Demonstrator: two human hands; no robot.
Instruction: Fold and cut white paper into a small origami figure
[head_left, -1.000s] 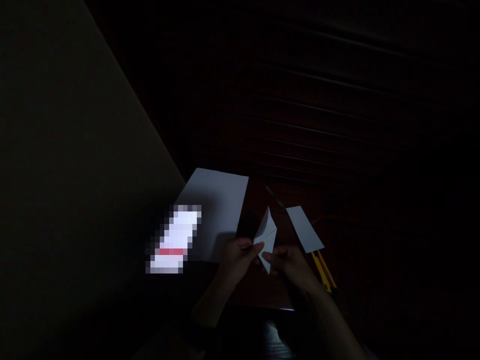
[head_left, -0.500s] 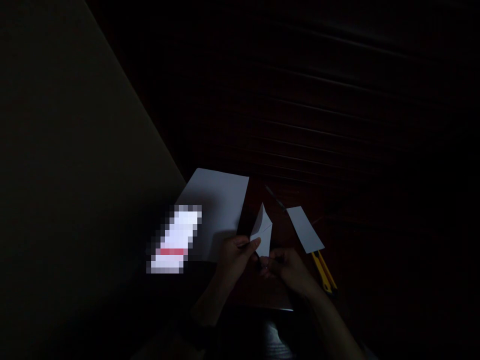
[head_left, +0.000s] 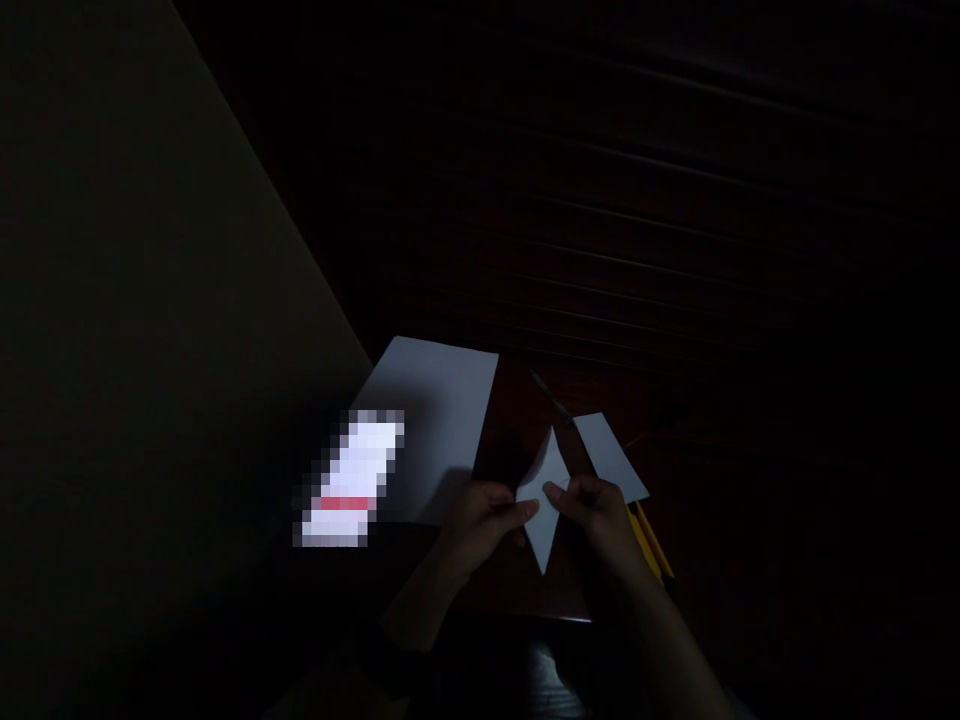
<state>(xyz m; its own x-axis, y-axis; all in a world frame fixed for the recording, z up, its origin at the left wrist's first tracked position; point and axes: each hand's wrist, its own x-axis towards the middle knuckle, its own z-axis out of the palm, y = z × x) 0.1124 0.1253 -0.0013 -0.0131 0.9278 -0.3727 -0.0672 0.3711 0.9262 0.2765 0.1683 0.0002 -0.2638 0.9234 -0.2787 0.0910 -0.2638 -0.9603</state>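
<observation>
A small folded piece of white paper [head_left: 546, 530] is held up between my two hands, pointed at its top and bottom. My left hand [head_left: 484, 525] pinches its left edge, the thumb lying on the near face. From the other side my right hand [head_left: 600, 510] grips the right edge, its thumb also on the face. The fingers behind the paper are mostly hidden. To the right lies a white paper strip [head_left: 616, 462], and a yellow-handled tool [head_left: 651, 545], perhaps a cutter, is partly covered by my right hand and the strip.
A large white sheet [head_left: 442, 400] lies at the left of the dark table [head_left: 525, 600]. Over its near left part is a bright, pixelated phone-like screen [head_left: 352, 475]. A thin pen-like object [head_left: 551, 395] lies behind the strip. A pale wall [head_left: 150, 300] rises at the left.
My right hand has moved up from the paper's lower end to its right edge. The paper has shifted right and down, and its lower point now shows.
</observation>
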